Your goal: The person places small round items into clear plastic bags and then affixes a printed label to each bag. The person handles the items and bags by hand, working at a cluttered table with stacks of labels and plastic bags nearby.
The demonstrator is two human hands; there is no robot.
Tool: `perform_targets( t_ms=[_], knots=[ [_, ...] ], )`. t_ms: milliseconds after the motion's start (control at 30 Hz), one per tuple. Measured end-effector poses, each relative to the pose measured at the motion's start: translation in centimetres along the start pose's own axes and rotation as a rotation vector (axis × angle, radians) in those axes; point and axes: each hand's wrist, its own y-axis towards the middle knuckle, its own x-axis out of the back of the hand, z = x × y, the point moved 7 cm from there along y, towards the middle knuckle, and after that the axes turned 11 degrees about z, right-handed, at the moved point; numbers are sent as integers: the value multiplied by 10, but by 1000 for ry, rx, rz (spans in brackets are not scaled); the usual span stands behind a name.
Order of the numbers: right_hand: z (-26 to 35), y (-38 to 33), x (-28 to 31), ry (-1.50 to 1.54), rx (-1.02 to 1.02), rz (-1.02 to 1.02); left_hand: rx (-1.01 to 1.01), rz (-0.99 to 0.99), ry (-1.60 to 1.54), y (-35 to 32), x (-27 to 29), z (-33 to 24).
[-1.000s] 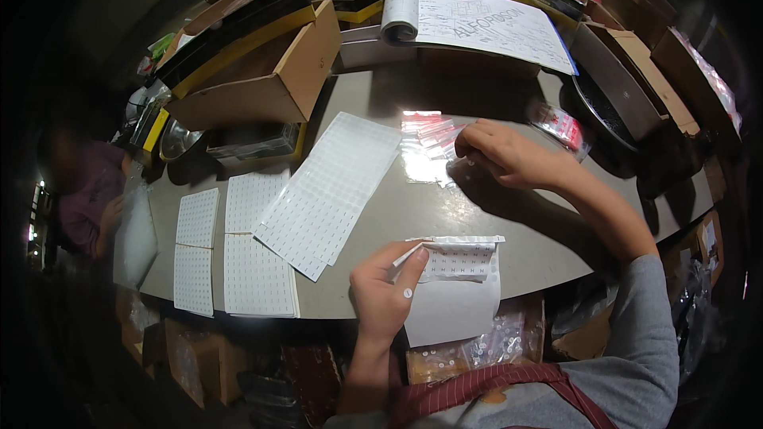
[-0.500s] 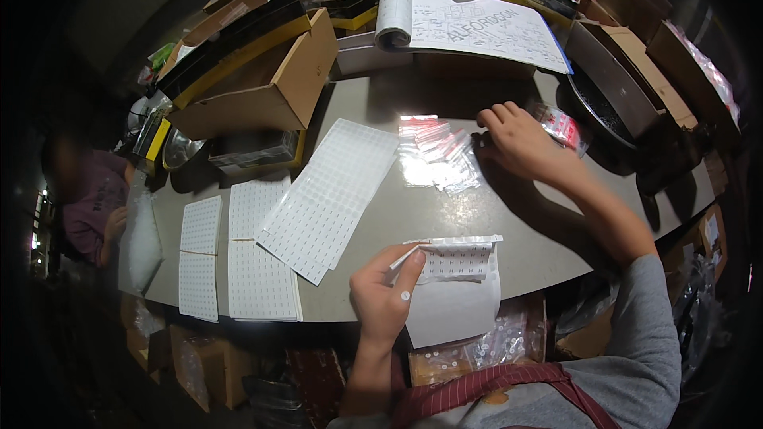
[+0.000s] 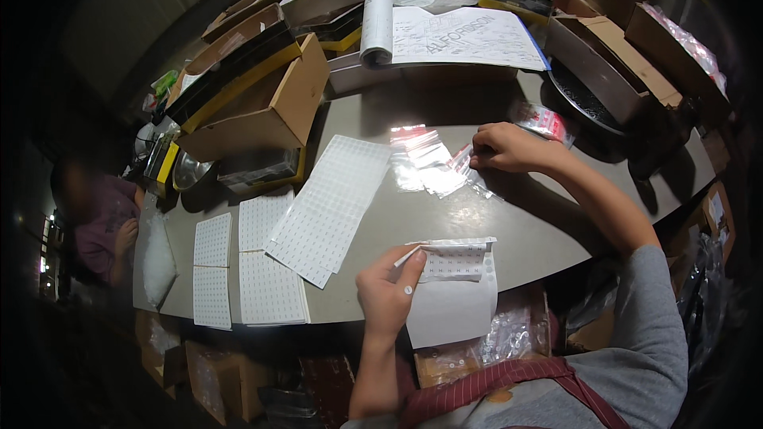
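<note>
My left hand (image 3: 389,294) pinches the curled-back top edge of a white sticker sheet (image 3: 455,292) at the near edge of the grey table (image 3: 509,230). A small round sticker sits on one fingertip. My right hand (image 3: 505,148) reaches across the table and grips the corner of a small clear zip bag (image 3: 467,167), one of a loose pile of clear zip bags (image 3: 425,163) with red strips at their tops. Large white sticker sheets (image 3: 326,206) lie to the left of both hands.
Open cardboard boxes (image 3: 262,111) line the back and right of the table. A large open booklet (image 3: 457,36) lies at the back. A metal bowl (image 3: 189,171) stands at the left. Another person (image 3: 103,222) sits at the far left. Bags of small parts (image 3: 501,334) rest below the table edge.
My right hand went out to the right of the bag pile, then came back left and took hold of one clear bag. My left hand has kept still on the sticker sheet.
</note>
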Motion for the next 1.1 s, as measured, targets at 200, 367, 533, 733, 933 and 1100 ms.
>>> perform_targets(
  t_ms=[200,367,533,733,933,1100],
  knots=[
    [2,-5,9,32,-44,-59,-7,-24,-37,0,0,7],
    [-6,9,-5,6,46,-80,-29,14,5,0,-6,-1],
    [0,1,-2,60,48,-91,-75,16,-6,-4,-9,-10],
    [3,-2,-3,-102,24,-214,-27,16,-44,-2,-6,0],
    [0,-6,-9,1,63,-142,0,6,-55,-4,-9,-2],
    [-8,-13,-8,260,151,-229,-72,-69,-171,-4,-2,5]
  ],
)
